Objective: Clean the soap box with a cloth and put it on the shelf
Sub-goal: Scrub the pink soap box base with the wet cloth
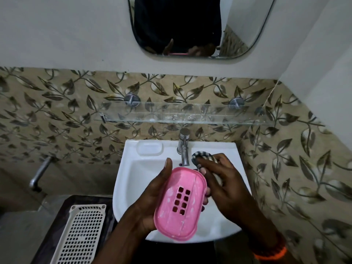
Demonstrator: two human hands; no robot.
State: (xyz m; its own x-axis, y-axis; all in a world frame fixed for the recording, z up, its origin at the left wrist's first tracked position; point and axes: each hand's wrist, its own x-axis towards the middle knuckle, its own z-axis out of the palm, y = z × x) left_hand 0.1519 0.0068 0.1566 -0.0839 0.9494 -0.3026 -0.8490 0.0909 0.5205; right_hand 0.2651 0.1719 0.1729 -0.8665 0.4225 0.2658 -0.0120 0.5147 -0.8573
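Still mid-clean: pink oval plastic soap box [180, 204], white residue showing, held in left grip [150, 202] over the white basin [122, 187]. Right grip [224, 187] closed around striped cloth [202, 157], just right of the box. Placing on the clear glass shelf [182, 116], beyond both grips, still left.

A home bathroom: white washbasin [228, 149] with tap [184, 147], wall mirror [238, 25], glass shelf [181, 116], leaf-patterned tiles [57, 103].

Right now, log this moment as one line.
left hand: holds soap box | right hand: holds cloth | over sink | shelf: bare

Pink slotted soap box [180, 204] tilted, striped cloth [203, 156] beside, glass shelf [182, 116] above
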